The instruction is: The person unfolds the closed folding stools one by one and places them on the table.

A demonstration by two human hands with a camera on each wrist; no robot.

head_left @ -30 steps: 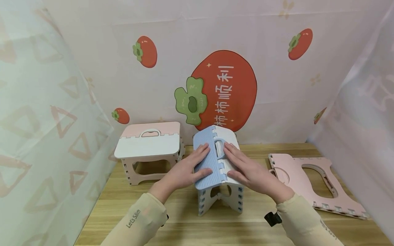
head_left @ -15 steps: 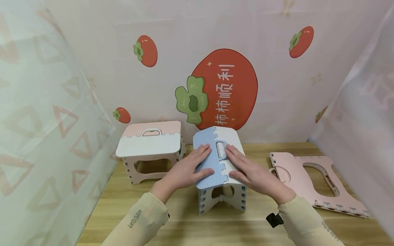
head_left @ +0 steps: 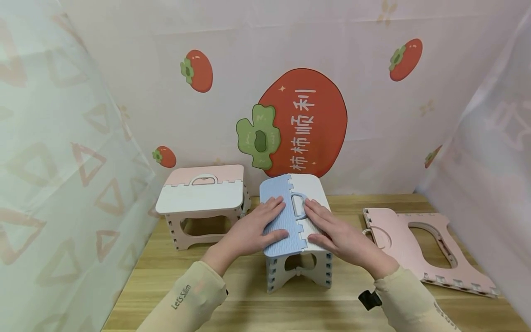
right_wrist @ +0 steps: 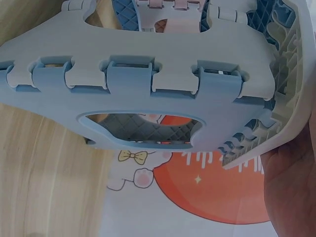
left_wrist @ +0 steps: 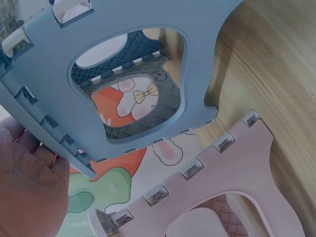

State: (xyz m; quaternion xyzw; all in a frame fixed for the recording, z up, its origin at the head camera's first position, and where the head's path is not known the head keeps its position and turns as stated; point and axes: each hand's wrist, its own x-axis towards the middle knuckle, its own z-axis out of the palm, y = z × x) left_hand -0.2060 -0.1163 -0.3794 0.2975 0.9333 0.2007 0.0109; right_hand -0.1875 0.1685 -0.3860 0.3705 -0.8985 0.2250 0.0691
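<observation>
A blue-and-white folding step stool (head_left: 275, 186) stands on its legs in the middle of the head view, its hinged top spread nearly flat. My left hand (head_left: 254, 230) lies palm down on the blue half, fingers extended. On the white half rests my right hand (head_left: 342, 235), its fingers straight and their tips near the blue carry handle. In the left wrist view, the left hand (left_wrist: 32, 185) is at the top's edge, beside the blue leg panel (left_wrist: 200, 74). The right wrist view shows the stool's hinged side panels (right_wrist: 128, 81) from below, with the right hand (right_wrist: 291, 182) under the white top's edge.
A pink-and-white folding stool (head_left: 199, 198) stands unfolded at the left. Folded flat at the right lies a pink stool (head_left: 398, 230). All are on a wood-grain table (head_left: 232, 304), with a printed cloth backdrop (head_left: 365, 138) behind and at both sides.
Both hands have pressed the stool's top from a peaked, roof-like shape to nearly flat. Its legs have spread a little, the right side moving outward. The other stools have not moved.
</observation>
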